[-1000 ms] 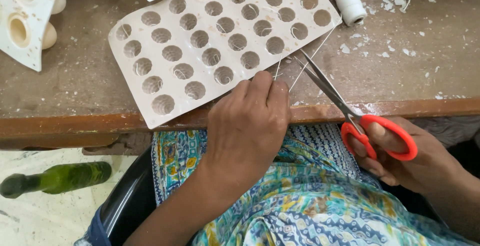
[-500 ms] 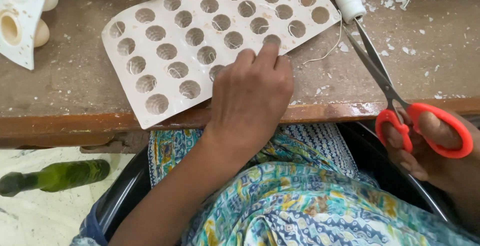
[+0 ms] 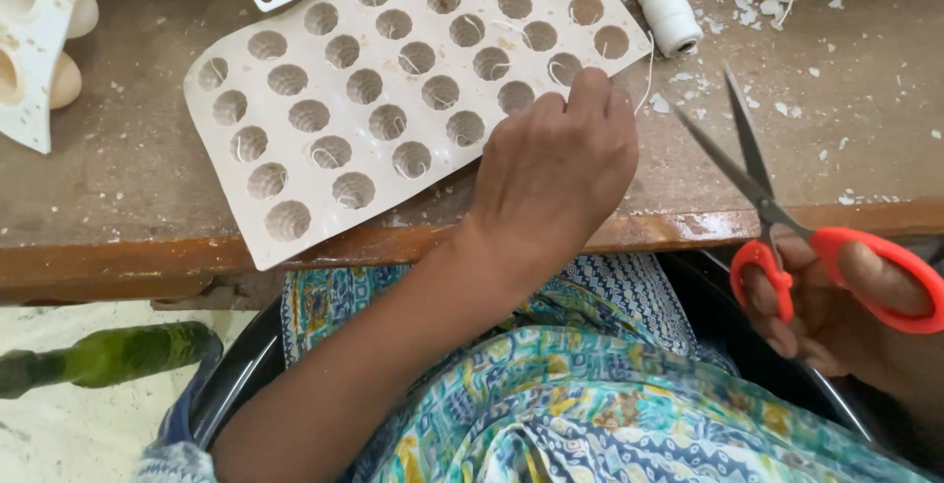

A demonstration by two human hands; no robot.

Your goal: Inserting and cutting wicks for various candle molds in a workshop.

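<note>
Pressing fingertips on a bendy white mold tray [image 3: 393, 99], left hand [image 3: 556, 178] curled, gripping nothing.
Right hand [image 3: 836, 316] holds red scissors [image 3: 787, 217], blades open; hold the loops.

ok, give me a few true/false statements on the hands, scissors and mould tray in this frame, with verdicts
1. The right hand holds red-handled scissors with the blades open. True.
2. The left hand rests on the white mould tray. True.
3. The scissors are cutting into the tray. False: their blades are in the air to the right, apart from it.
4. The spool of white thread lies inside a tray cavity. False: it lies on the wooden table, beside the tray's far right corner.
5. A green bottle lies on the floor, lower left. True.
</note>
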